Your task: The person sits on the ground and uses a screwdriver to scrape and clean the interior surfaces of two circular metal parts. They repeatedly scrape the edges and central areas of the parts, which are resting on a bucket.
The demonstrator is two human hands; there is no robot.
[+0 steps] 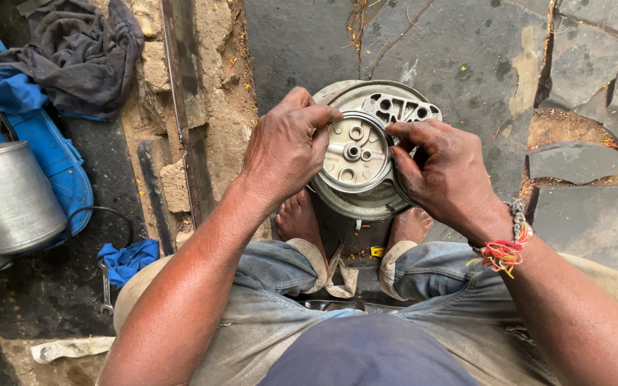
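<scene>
While the person is squatting on the cracked stone floor (466, 43), both hands are working on a round metal part (366, 154) standing upright between the bare feet (298, 218), approx centre of view.

Obs:
- Left hand (287, 146) is curling over the left rim of the part's front disc (355, 151); fingers bent tight, tips pressing at the top-left edge of the disc. Whether sth small is pinched under them, can't tell, as the knuckles are hiding it.
- Right hand (445, 175) is gripping the right rim; thumb and forefinger are closing on the disc edge, other fingers wrapping behind the housing. Thread band (506, 250) on that wrist.
- Disc is sitting proud of the ribbed housing behind it, slightly tilted toward camera. Centre hub w/ bolt hole is showing.

Judgement: step in hand looks like pulling or seating the front disc on its hub, both hands working the rim from opposite sides. Next move prob. calls for even pressure L and R so the disc isn't cocking on the shaft, and feet keeping the housing steady.

Surroundings: steel pots (8, 200) and blue cloth (126, 261) at left, spanner (105, 289) lying beside the cloth, dark rag (80, 50) upper left.
</scene>
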